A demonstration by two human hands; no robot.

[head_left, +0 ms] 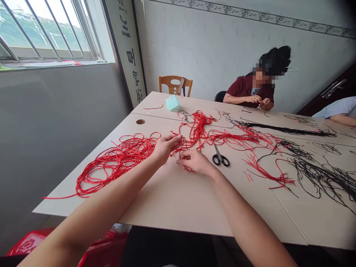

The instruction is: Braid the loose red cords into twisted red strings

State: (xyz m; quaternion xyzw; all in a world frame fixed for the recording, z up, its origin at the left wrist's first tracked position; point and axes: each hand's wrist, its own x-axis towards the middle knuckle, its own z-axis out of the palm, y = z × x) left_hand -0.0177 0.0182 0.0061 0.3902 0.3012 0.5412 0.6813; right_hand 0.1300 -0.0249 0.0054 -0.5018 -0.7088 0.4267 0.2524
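Big pale table [178, 207], placing everything off the scissors [220, 159] lying on it. Co-worker [247, 85] in maroon sits well beyond them, off to the right, and a chair [164, 82] stands far beyond, to the left. Black cords [328, 181] sprawl well right of the scissors, red coil [130, 152] well left, knotted red bunch [201, 122] a bit past them. Left hand [167, 146] and right hand [196, 162] are left of the scissors, thumb pressed to index on both. Mint block [172, 103] sits beyond, leftish. Thin cord [180, 152] is near the scissors, left side, pinched in those fingers.
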